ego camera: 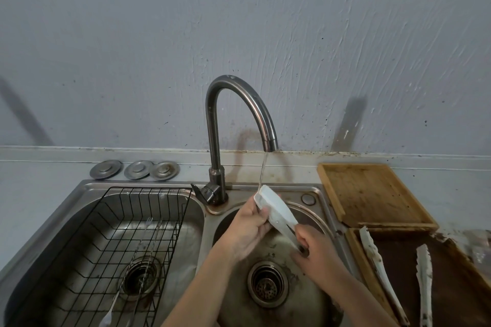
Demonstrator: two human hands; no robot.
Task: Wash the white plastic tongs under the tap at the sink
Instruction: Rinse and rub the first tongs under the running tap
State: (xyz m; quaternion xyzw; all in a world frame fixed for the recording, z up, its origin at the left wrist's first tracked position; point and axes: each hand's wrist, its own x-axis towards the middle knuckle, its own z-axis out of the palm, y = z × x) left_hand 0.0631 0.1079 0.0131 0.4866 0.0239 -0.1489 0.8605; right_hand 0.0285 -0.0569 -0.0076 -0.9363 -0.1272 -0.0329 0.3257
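White plastic tongs [276, 216] closed, tilted, wide end up under running tap [240, 125] stream, narrow end down-right, held over right sink [316, 190] basin; water hits top end.

A pair of white plastic tongs [276, 216] is held tilted over the right basin of the steel sink [316, 191], its upper end meeting the thin stream of water [263, 171] from the curved tap [240, 111]. The left hand [249, 228] wraps the upper part and the right hand [314, 247] clasps the lower end, above the drain [267, 283]. A black wire rack [125, 252] sits in the left basin, and two more white tongs [423, 284] lie on a dark tray [451, 297] on the counter [451, 188] to the right.
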